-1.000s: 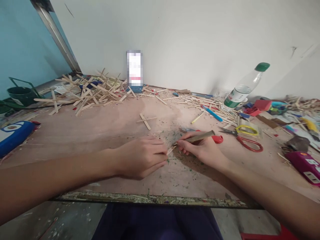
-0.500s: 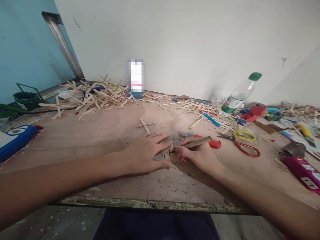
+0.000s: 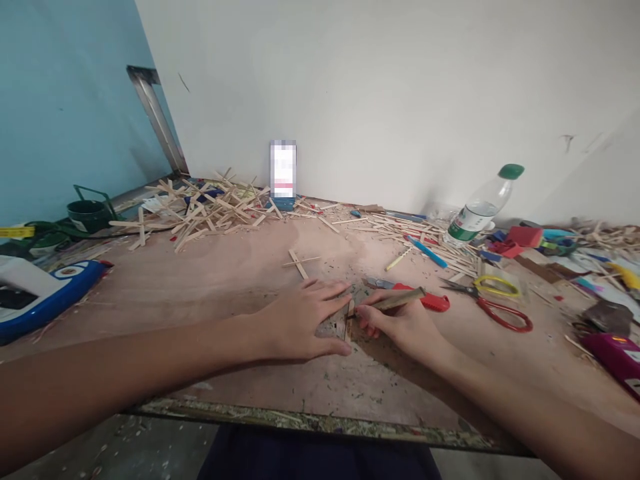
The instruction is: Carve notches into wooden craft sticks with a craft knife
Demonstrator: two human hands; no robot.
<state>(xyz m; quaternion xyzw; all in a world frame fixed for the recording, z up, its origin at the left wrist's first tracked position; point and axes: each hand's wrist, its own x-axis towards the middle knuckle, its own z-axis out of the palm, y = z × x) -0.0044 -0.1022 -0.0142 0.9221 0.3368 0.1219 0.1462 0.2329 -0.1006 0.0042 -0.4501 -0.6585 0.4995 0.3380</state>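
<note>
Where sticks [image 3: 200, 219] end, tabletop [image 3: 175, 280] opens; the left hand [image 3: 297, 323] clears the front edge [image 3: 280, 423].

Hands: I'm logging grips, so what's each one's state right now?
Left hand: open, spread beside a flat, pale wooden stick.
Right hand: closed around a brownish pen-like tool.

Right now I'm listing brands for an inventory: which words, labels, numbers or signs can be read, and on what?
No text is legible.
Clear plastic bottle with green cap: label print too blurred.
Upright phone with bright white screen: pixelated.
Magenta plastic box, right edge: markings blurred.
Yellow strip, left edge: dark marks too small.
</note>
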